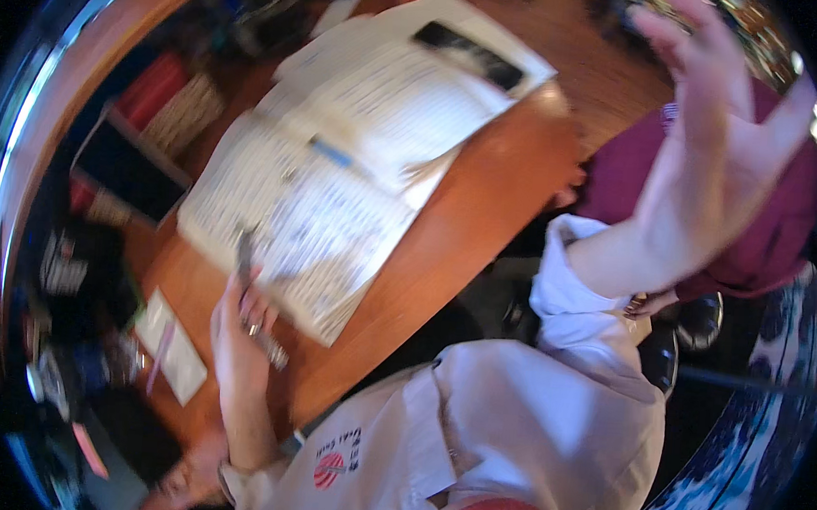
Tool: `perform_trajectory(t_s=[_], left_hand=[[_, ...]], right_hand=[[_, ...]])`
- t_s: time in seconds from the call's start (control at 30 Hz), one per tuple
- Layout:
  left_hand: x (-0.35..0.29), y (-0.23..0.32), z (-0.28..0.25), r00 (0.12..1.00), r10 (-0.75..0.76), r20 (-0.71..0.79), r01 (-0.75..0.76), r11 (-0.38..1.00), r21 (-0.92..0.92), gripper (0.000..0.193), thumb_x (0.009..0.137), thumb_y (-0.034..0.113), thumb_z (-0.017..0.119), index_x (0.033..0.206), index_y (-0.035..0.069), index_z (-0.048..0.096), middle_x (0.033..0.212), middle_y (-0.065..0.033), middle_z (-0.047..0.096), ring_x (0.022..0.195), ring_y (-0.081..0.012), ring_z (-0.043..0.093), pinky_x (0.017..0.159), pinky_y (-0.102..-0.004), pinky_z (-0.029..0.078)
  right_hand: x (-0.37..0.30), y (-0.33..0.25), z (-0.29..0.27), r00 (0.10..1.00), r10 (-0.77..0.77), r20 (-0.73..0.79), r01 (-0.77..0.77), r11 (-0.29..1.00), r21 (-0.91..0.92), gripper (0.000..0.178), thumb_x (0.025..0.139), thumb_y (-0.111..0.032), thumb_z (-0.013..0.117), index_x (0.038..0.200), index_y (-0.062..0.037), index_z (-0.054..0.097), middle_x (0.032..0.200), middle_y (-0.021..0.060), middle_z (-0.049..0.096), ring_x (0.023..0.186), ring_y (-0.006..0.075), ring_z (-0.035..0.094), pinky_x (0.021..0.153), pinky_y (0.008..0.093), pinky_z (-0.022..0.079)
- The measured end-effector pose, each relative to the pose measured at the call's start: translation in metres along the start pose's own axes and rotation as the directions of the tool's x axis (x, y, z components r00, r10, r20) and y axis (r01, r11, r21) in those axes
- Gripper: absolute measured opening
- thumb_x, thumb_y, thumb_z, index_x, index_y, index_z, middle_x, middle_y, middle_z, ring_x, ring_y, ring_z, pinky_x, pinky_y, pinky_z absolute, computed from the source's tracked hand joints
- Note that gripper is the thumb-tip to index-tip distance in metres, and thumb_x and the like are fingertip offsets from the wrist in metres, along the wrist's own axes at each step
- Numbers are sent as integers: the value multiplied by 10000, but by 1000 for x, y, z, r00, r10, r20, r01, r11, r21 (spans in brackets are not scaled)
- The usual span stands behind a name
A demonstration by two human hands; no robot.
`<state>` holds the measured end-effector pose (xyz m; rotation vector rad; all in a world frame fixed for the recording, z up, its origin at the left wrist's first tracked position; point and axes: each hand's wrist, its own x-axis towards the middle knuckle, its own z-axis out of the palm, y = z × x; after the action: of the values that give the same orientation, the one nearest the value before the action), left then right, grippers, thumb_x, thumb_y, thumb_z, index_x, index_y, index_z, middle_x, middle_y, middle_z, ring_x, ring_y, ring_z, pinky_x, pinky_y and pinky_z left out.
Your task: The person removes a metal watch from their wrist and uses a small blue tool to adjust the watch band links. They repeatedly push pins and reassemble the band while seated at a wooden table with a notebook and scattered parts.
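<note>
My left hand [246, 334] is closed around a slim, dark and silvery pen-like object [245, 256], blurred, with one end pointing at the open notebook pages. Two spreads of handwritten notebooks [216, 192] overlap on the wooden desk. A blue pen [331, 150] lies across the pages, and a dark phone-like slab [467, 56] rests on the far sheets. My right hand [714, 152] is raised at the upper right, its fingers spread and holding nothing. It is in front of a person in a maroon top [610, 169].
The wooden desk [486, 204] has a curved raised border [37, 139] at left. A white slip with a thin pen [171, 348] lies beside a black bag-like object [80, 268]. Red and tan boxes [152, 90] stand farther back. Another hand [194, 480] shows at lower left.
</note>
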<state>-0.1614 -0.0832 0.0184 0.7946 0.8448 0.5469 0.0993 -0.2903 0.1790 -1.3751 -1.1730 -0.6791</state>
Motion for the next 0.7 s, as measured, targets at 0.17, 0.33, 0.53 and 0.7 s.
perform_trajectory(t_s=[0.17,0.33,0.53,0.7], left_hand=[[11,-5,-3,997,37,-62,-42,996,-85,316,966,267,512,1116,-7,558,692,53,336,591,-38,312,486,-199,269],[15,-4,-6,999,26,-21,-28,993,-114,310,969,273,509,1107,-2,548,691,46,322,579,-33,295,470,-196,258],[12,-3,-7,1000,11,2,-10,995,-102,316,965,276,519,1114,-1,551,698,51,321,574,-34,288,476,-199,256],[16,-3,-11,997,-59,-41,56,995,-79,329,960,295,526,1127,15,565,701,56,320,573,-36,280,483,-201,254]], right_hand=[[-1,5,-47,845,150,-514,-117,988,97,928,916,-107,586,1436,43,-168,915,201,679,674,201,648,728,292,497],[-10,0,-78,851,178,-494,-171,983,61,884,918,-126,579,1448,61,-103,897,198,679,667,188,646,689,278,497],[8,-8,-81,899,230,-373,-243,970,13,812,926,-145,568,1467,55,-4,915,233,652,679,182,609,719,275,484],[28,-5,-72,796,430,-425,-426,898,112,853,920,-139,575,1483,-13,-53,587,40,543,409,43,406,379,172,268]])
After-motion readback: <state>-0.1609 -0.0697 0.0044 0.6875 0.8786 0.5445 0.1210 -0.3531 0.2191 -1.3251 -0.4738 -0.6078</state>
